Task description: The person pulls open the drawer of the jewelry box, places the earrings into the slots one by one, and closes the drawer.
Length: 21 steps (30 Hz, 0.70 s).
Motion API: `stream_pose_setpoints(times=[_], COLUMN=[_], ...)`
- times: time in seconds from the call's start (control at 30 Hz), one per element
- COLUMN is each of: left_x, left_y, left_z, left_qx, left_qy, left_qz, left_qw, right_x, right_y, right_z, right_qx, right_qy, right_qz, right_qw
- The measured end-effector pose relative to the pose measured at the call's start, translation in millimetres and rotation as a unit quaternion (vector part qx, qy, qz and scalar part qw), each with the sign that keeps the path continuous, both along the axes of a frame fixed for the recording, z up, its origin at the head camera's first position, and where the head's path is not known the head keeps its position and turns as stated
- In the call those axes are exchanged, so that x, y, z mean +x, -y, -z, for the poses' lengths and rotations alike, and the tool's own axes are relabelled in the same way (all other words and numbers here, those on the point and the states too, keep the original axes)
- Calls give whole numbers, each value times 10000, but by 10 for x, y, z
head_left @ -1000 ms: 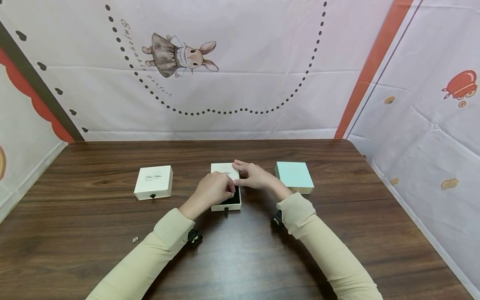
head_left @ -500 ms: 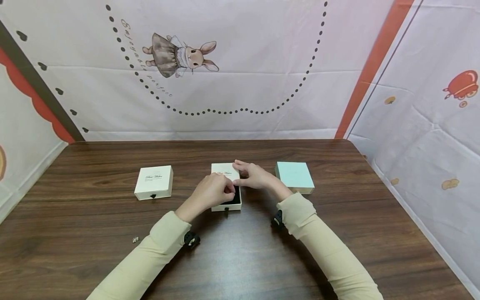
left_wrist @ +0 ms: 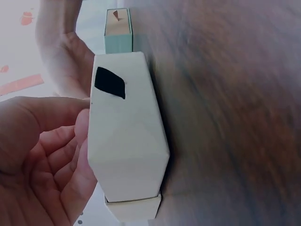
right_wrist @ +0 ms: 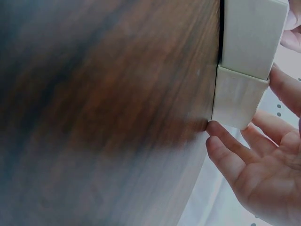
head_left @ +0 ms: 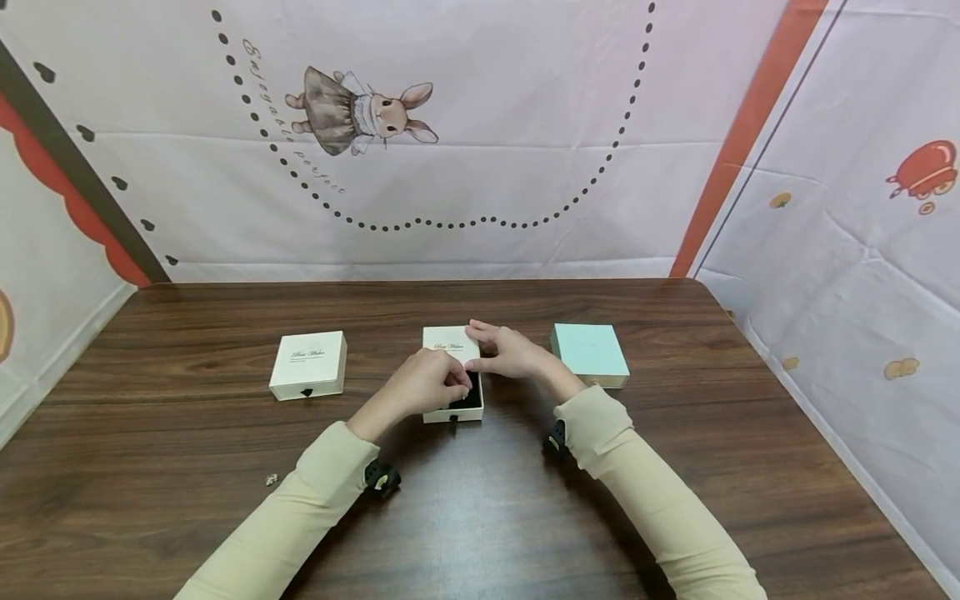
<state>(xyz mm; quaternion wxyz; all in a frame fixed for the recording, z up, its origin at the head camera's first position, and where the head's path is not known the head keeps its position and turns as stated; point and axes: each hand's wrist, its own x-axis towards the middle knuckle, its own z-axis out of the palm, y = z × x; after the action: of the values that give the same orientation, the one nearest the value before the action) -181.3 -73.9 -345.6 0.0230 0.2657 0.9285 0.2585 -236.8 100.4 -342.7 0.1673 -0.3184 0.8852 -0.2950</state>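
Note:
A cream slide-out box (head_left: 448, 336) lies mid-table, its drawer (head_left: 463, 416) pulled partly toward me and showing a black lining. The left hand (head_left: 423, 381) is over this drawer, thumb and forefinger together on what looks like a tiny shiny piece (head_left: 465, 396); its kind is unclear. In the left wrist view the drawer's front, with a black ribbon tab (left_wrist: 110, 83), hides those fingertips. The right hand (head_left: 512, 352) holds the box's sleeve from the right, thumb at the near side and fingers at the far end. In the right wrist view its fingers (right_wrist: 233, 160) touch the sleeve (right_wrist: 239, 96).
A closed cream box (head_left: 308, 364) stands to the left, and a mint-green box (head_left: 590, 350) to the right, beside the right forearm. A small shiny trinket (head_left: 271, 480) lies on the brown table (head_left: 480, 533) near the left sleeve. Printed cloth (head_left: 510, 100) hangs behind.
The left wrist has shifted slightly left and toward me, while its fingertips stay over the drawer. The right hand and the boxes keep their places.

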Motion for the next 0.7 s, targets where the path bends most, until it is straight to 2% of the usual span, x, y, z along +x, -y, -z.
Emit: stream_pose_setpoints(times=[0.2,0.7], left_x=[4,48], left_y=[14,-31], left_z=[0,-42], left_qx=[49,-432], left_qy=[336,-15], left_qz=[-60,-307], left_qw=[9994,9986], right_x=[16,16], right_y=[1,5], right_z=[-10,-8], right_qx=[-78,-16], right_qy=[154,125], right_qz=[45,61], right_qw=[9998,9999])
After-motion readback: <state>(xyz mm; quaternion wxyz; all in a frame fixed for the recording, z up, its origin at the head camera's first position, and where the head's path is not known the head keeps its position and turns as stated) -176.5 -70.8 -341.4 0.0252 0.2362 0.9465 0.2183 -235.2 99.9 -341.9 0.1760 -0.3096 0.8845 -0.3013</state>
